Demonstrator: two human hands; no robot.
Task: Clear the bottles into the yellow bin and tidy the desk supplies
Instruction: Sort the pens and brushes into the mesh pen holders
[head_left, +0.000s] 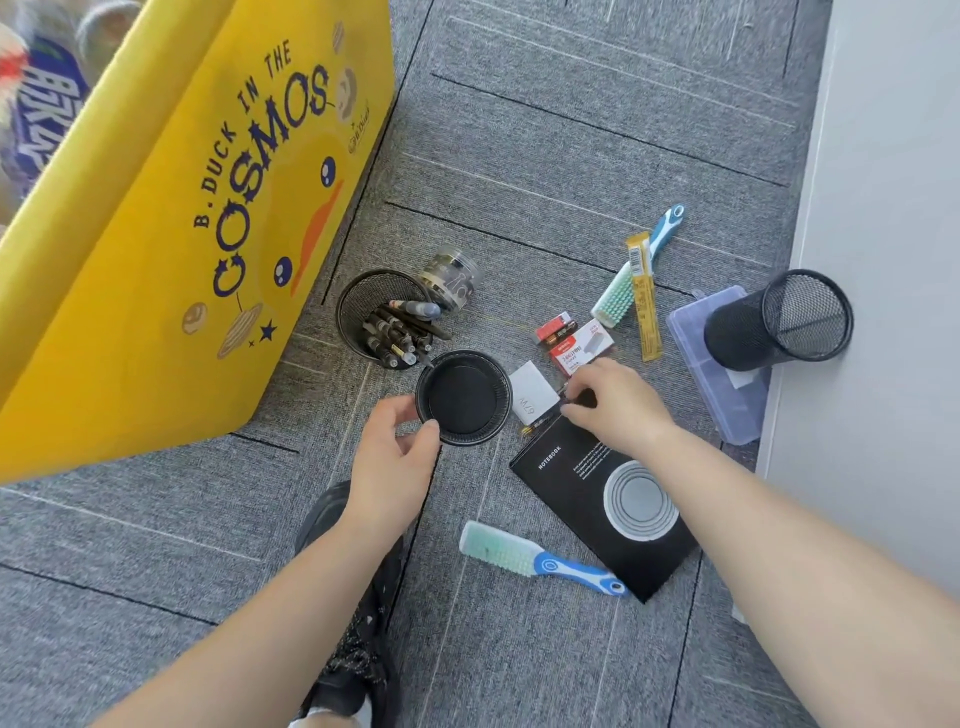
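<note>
A big yellow bin (171, 234) stands on the grey carpet at the left, with blurred bottles (44, 111) showing inside it. My left hand (395, 457) grips the near rim of an empty black mesh cup (463, 398) standing upright. My right hand (618, 405) pinches a small dark item at the top edge of a black notebook (608, 504); what it pinches is mostly hidden. A second mesh cup (382, 317) full of pens lies just beyond, and a third mesh cup (779, 317) lies on its side at the right.
Scattered on the carpet: a white charger block (532, 392), red staple boxes (571, 338), two green-bristled brushes (540, 558) (631, 275), a yellow sachet (644, 296), a clear jar (451, 278), a purple plastic case (727, 374). A white wall (883, 260) borders the right. My shoe (353, 623) is below.
</note>
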